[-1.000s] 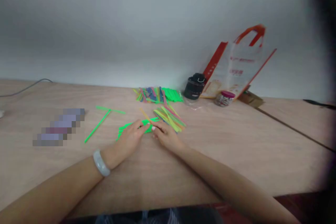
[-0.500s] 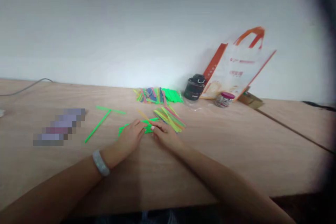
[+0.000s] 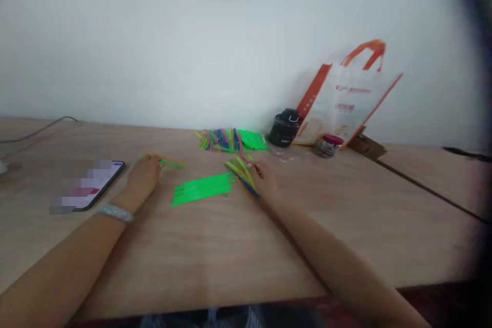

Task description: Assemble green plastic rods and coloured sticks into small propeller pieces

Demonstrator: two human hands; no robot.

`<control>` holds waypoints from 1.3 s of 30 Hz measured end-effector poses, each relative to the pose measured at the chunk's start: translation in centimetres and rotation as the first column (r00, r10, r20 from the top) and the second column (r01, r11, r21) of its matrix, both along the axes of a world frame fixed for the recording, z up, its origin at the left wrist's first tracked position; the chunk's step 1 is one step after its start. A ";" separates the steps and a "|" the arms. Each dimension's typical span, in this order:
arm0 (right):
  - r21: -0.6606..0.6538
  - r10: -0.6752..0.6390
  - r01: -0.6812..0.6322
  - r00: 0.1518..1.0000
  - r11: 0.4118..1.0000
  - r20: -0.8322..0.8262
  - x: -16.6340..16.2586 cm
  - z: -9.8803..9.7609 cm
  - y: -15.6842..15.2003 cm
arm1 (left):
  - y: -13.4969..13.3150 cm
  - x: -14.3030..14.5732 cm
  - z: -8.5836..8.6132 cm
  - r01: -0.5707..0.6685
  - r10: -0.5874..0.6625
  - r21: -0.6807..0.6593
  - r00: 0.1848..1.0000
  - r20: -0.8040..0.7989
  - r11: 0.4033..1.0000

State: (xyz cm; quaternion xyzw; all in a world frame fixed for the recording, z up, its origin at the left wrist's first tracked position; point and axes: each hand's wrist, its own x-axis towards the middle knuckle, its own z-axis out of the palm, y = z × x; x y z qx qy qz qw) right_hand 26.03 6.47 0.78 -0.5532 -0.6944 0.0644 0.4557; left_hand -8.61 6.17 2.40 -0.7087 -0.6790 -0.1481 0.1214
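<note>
A flat row of bright green strips (image 3: 202, 189) is laid on the tabletop (image 3: 192, 266), touched by neither hand, and all places here are given from it. To its right, a multicoloured bundle of strips (image 3: 241, 177) is pinched by the nearly closed right hand (image 3: 263, 179), with the bundle's lower end left fanned out. To its upper left, the left hand (image 3: 144, 174) is curled down over a few green and orange strips (image 3: 171, 164); these appear to be held, though the grip is partly hidden by the fingers. All the strips are judged to be light, thin and springy, and prone to sliding apart, so a bundle would best be taken gently around its middle and a single strip pinched near one end. Their material cannot be told through the blur. Beyond the row, a loose heap of mixed strips (image 3: 230, 140) is seen, its separate pieces hard to make out. Further left of the row, a phone (image 3: 92, 184) lies with its screen obscured by pixelation.
</note>
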 end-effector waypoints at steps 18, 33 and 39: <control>-0.174 -0.091 0.237 0.801 0.956 0.592 0.8 0.5 -0.5 | 0.8 -1.3 -1.2 -0.080 0.070 -0.162 0.995 -0.064 0.984; -0.171 -0.109 0.205 0.886 0.964 0.450 1.1 0.2 0.2 | -3.8 7.2 -0.4 0.647 -0.649 0.054 0.761 0.017 0.760; -0.135 -0.133 0.195 0.920 0.972 0.368 1.3 -0.1 0.5 | -5.2 9.8 -1.6 0.666 -0.670 -0.078 0.740 -0.051 0.742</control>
